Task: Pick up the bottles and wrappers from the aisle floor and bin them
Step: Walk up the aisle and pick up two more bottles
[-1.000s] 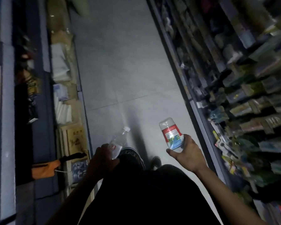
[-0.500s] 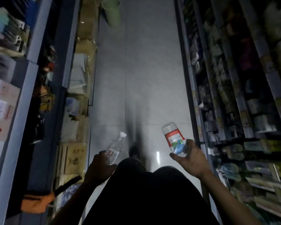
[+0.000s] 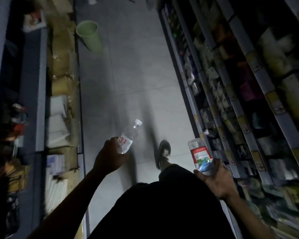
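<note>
The person stands in a dim shop aisle with a bottle in each hand. The left hand [image 3: 110, 156] has its fingers curled round the lower part of a clear water bottle [image 3: 128, 138] with a white cap, which tilts up and away over the floor [image 3: 136, 66]. The right hand [image 3: 214, 180] cups the base of a second clear bottle with a red label [image 3: 199, 155], its fingers wrapped round the bottom end. Both bottles are off the floor, so the step in hand looks like the carry to the bin. A pale green bin [image 3: 90, 36] stands well ahead, by the left shelving [image 3: 41, 83] stacked with cartons, its open mouth visible. One shoe [image 3: 164, 150] is stepped forward on the tiles between the hands. The next move calls for walking up the aisle until the bin is within reach, then bringing each bottle over its mouth and letting go. No wrappers can be made out on the tiles nearby; small items at the far end are too blurred to name.
</note>
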Demonstrator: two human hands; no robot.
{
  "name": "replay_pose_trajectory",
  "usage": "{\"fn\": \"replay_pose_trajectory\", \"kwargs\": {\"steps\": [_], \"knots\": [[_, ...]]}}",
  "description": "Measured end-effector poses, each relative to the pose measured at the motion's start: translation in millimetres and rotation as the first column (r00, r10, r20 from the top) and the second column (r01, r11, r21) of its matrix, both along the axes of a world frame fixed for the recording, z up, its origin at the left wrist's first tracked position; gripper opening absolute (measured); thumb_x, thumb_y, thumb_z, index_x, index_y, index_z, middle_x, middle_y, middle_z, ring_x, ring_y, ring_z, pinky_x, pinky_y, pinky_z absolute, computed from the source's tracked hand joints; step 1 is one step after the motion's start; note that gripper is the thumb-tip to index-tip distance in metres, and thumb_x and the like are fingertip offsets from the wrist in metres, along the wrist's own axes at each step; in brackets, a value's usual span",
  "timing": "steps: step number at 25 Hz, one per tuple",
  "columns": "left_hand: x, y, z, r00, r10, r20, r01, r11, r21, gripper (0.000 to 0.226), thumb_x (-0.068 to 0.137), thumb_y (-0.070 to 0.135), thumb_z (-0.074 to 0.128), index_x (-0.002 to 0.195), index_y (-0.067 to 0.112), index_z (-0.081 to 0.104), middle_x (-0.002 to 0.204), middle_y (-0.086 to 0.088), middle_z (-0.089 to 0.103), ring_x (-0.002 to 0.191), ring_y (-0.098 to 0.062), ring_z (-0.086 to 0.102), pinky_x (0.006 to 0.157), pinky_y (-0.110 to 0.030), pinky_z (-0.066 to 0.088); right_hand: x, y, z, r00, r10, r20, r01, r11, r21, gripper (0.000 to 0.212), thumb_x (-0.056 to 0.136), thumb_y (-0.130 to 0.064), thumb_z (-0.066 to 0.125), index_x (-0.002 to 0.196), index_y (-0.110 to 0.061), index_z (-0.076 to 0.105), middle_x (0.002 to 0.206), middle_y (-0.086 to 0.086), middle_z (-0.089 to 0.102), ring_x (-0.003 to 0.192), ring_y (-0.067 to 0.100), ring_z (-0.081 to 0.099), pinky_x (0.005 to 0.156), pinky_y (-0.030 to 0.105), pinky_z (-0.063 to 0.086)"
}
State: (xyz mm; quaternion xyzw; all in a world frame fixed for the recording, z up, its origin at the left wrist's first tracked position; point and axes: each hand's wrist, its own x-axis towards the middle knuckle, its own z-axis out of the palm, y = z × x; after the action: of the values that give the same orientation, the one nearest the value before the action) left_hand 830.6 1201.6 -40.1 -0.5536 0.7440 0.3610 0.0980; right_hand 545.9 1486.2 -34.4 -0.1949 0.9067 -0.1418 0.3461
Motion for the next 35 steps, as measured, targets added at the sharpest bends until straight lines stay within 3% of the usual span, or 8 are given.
{"fn": "replay_pose_trajectory", "kwargs": {"steps": [3,5,7,13,18,23,28,35], "knots": [[-57.5,-38.9,13.3,0.999,0.005,0.042,-0.005,1.0,-0.002,0.071,0.071,0.045,0.077,0.132,0.02,0.052,0.118,-0.002,0.063,0.099,-0.018,0.063,0.077,-0.029,0.054,-67.8,-70.9,4.5,1.0,0.016,0.002,-0.016,1.0,-0.017,0.079,0.065,-0.065,0.083,0.122,-0.023,0.048,0.112,0.009,0.071,0.103,0.033,0.069,0.084,0.038,0.054],[-83.9,-58.1,16.7,0.998,0.028,0.054,-0.029,0.999,0.032,0.057,0.08,0.031,0.079,0.129,0.011,0.057,0.104,-0.001,0.064,0.083,-0.013,0.06,0.064,-0.021,0.047,-106.1,-121.4,9.5,0.999,0.032,0.008,-0.032,0.998,-0.049,0.079,0.064,-0.063,0.084,0.121,-0.023,0.049,0.111,0.007,0.07,0.103,0.032,0.069,0.085,0.039,0.055],[-101.1,-77.1,15.5,0.995,0.087,0.048,-0.089,0.995,0.047,0.055,0.079,0.035,0.081,0.123,0.009,0.059,0.089,0.006,0.059,0.075,-0.01,0.057,0.059,-0.024,0.044,-142.5,-176.2,12.3,0.996,0.095,-0.005,-0.095,0.992,-0.079,0.081,0.061,-0.066,0.083,0.119,-0.021,0.049,0.109,0.005,0.07,0.101,0.03,0.069,0.084,0.038,0.055],[-115.9,-152.7,3.6,0.934,0.347,0.084,-0.354,0.931,0.093,0.079,0.065,0.046,0.083,0.13,0.014,0.051,0.107,0.0,0.061,0.092,-0.02,0.062,0.078,-0.041,0.055,-210.0,-350.0,15.2,0.967,0.243,-0.081,-0.253,0.955,-0.152,0.083,0.063,-0.06,0.087,0.124,-0.017,0.051,0.109,0.002,0.069,0.098,0.025,0.068,0.083,0.034,0.055],[-136.5,-263.7,-7.1,0.882,0.459,0.102,-0.47,0.872,0.139,0.08,0.059,0.049,0.078,0.128,0.019,0.052,0.106,-0.002,0.061,0.091,-0.022,0.062,0.077,-0.04,0.053,-243.2,-490.7,8.8,0.933,0.347,-0.092,-0.358,0.918,-0.171,0.085,0.064,-0.061,0.087,0.129,-0.019,0.05,0.116,0.003,0.066,0.104,0.024,0.065,0.087,0.039,0.057],[-176.0,-414.9,-0.7,0.908,0.412,0.073,-0.418,0.901,0.115,0.083,0.059,0.048,0.082,0.131,0.017,0.053,0.11,-0.004,0.065,0.094,-0.025,0.065,0.078,-0.038,0.054,-267.5,-593.2,21.8,0.945,0.32,-0.067,-0.326,0.935,-0.136,0.085,0.065,-0.062,0.085,0.13,-0.022,0.049,0.113,-0.003,0.067,0.102,0.02,0.066,0.081,0.034,0.053],[-242.6,-573.9,6.0,0.955,0.295,0.024,-0.295,0.955,0.022,0.083,0.065,0.045,0.084,0.135,0.013,0.05,0.118,-0.01,0.064,0.101,-0.028,0.064,0.079,-0.037,0.052,-308.4,-667.3,24.4,0.973,0.222,-0.056,-0.227,0.97,-0.09,0.094,0.063,-0.068,0.083,0.136,-0.024,0.045,0.117,0.002,0.07,0.105,0.03,0.069,0.085,0.041,0.056],[-349.2,-750.6,4.0,0.968,0.25,0.014,-0.249,0.968,-0.037,0.08,0.069,0.042,0.084,0.136,0.014,0.049,0.118,-0.01,0.063,0.102,-0.028,0.063,0.081,-0.038,0.052,-400.2,-800.0,4.4,0.99,0.131,-0.043,-0.136,0.983,-0.124,0.09,0.061,-0.063,0.086,0.133,-0.022,0.051,0.115,0.002,0.071,0.104,0.027,0.07,0.078,0.031,0.047]]}}
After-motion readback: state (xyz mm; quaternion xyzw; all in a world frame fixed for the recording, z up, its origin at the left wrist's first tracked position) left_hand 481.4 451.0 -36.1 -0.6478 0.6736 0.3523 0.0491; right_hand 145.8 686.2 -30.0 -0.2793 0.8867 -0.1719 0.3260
